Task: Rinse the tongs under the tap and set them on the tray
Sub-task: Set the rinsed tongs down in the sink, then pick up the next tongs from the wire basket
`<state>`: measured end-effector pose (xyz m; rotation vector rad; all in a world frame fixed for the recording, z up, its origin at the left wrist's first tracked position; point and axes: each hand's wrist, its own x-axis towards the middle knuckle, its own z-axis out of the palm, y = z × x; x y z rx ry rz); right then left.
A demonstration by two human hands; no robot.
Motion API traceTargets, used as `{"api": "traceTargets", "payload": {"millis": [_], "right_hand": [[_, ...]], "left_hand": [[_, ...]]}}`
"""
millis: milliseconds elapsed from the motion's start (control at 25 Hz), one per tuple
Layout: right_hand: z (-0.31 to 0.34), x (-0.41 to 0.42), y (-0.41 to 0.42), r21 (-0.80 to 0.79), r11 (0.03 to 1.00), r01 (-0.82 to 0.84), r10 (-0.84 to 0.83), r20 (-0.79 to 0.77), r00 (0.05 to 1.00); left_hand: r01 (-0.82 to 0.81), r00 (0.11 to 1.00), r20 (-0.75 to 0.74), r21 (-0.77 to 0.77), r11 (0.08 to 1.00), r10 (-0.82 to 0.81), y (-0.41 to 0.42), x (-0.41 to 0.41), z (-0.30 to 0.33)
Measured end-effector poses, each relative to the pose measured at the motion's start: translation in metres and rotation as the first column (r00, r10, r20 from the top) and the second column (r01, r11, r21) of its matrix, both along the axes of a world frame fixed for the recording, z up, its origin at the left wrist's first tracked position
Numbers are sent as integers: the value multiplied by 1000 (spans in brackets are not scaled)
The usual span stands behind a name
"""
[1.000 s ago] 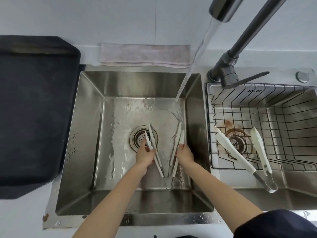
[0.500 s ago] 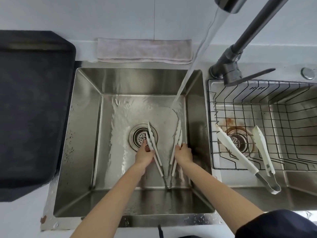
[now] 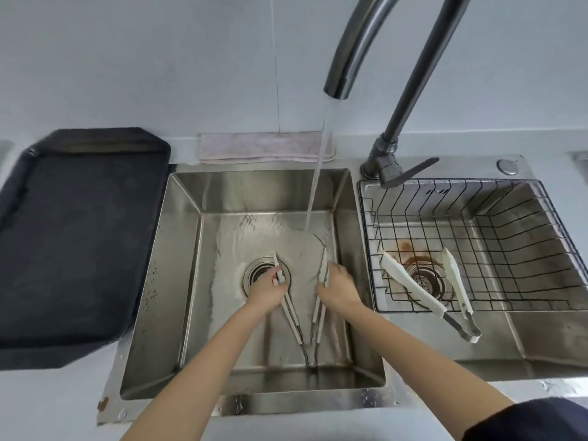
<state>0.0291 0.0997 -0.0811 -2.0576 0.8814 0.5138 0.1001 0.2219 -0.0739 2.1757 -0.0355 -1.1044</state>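
We found the tongs (image 3: 305,316) lying spread in the left sink (image 3: 178,281), each arm gripped by one hand: left hand (image 3: 266,291), right hand (image 3: 339,288). Tap (image 3: 356,49) water struck the basin beyond them. A second pair (image 3: 426,297) rested in the wire basket (image 3: 509,249). A dark tray (image 3: 73,243) sat on the left counter. We read no labels.

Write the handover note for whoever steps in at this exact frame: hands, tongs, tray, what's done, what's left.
Left hand grips one arm of the tongs; right hand grips the other arm. The tongs lie spread open in the left sink basin, hinge toward the person.
Tap is running; the stream lands just beyond the tips.
Second tongs lie in the wire basket on the right.
Dark tray sits left of the sink.
Left: finish rinsing, place the tongs on the tray.
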Motion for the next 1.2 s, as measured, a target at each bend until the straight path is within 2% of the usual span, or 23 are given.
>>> {"api": "traceTargets", "payload": {"millis": [120, 240, 400, 520, 840, 1040, 1200], "right_hand": [[24, -10, -4, -60, 994, -87, 92, 82, 992], [42, -24, -8, -92, 986, -136, 149, 158, 976], [70, -38, -19, -203, 962, -183, 238, 298, 924], [91, -47, -38, -287, 941, -178, 272, 333, 903], [99, -94, -118, -390, 914, -117, 220, 231, 948], [87, -122, -160, -333, 937, -110, 160, 128, 979], [73, -127, -180, -236, 967, -93, 103, 30, 994]], "left_hand": [[169, 969, 167, 74, 983, -179, -4, -6, 24], [302, 894, 283, 197, 933, -349, -8, -11, 38], [385, 784, 386, 312, 869, -486, -24, -18, 59], [401, 723, 446, 351, 846, -527, -42, -26, 73], [510, 584, 517, 367, 778, -626, -109, -68, 98], [555, 544, 489, 400, 729, -682, -151, -95, 93], [582, 569, 404, 418, 697, -717, -171, -111, 79]]}}
